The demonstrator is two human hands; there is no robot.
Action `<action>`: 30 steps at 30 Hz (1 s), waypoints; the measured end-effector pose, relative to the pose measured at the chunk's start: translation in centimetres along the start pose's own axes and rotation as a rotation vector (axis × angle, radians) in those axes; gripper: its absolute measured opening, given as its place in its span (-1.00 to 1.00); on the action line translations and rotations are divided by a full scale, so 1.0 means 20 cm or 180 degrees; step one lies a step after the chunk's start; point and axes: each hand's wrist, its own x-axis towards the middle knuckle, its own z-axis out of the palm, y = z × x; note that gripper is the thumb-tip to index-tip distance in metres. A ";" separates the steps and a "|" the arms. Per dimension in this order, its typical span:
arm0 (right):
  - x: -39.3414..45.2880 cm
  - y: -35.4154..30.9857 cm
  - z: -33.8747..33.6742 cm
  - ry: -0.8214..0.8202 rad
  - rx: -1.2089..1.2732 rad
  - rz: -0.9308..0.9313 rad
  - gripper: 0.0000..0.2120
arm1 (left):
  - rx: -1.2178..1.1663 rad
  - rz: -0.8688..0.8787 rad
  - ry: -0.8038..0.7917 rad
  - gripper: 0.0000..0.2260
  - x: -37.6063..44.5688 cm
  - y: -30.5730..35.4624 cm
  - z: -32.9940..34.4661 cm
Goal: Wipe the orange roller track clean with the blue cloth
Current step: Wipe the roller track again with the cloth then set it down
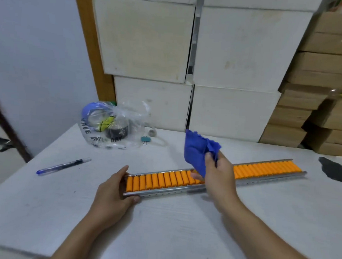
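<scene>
The orange roller track (159,181), a long metal rail with several orange rollers, lies across the white table (180,229) from the centre to the right. My left hand (113,193) grips its left end, thumb on the far rail and fingers on the near rail. My right hand (219,177) is above the middle of the track and pinches the blue cloth (196,150). The cloth stands bunched above the hand, and its lower corner hangs down onto the rollers. The hand hides the track's middle.
A blue pen (63,166) lies at the left. A clear plastic bag (113,126) of tape rolls and a small binder clip (145,139) sit at the back. A black object (333,170) lies at the right edge. White and cardboard boxes (238,73) are stacked behind the table.
</scene>
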 end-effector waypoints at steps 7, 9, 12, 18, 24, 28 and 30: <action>-0.24 0.15 0.50 -0.1766 -0.1755 -0.1808 -0.51 | -0.0256 -0.0096 0.0068 -0.78 -0.02 0.01 -0.01; -0.24 0.19 0.55 -0.2015 -0.2012 -0.2011 -0.56 | -0.0305 -0.0100 0.0083 -0.72 -0.02 0.01 -0.01; -0.22 0.17 0.55 -0.1945 -0.2329 -0.2287 -0.71 | -0.0394 -0.0099 0.0043 -0.45 -0.02 0.02 -0.02; -0.18 0.22 0.42 -0.1571 -0.2920 -0.2333 -0.56 | -0.0473 -0.0215 -0.0099 -0.14 0.00 -0.05 0.00; -0.08 0.29 0.09 -0.1220 -0.3055 -0.1856 -0.56 | -0.0216 0.0051 -0.0015 -0.28 0.02 -0.07 0.01; 0.01 0.34 -0.17 -0.0868 -0.3117 -0.1489 -0.59 | -0.0209 0.0089 -0.0019 -0.35 0.01 -0.07 0.01; 0.07 0.36 -0.30 -0.0672 -0.3203 -0.1317 -0.61 | -0.0205 0.0089 -0.0004 -0.35 0.01 -0.06 0.01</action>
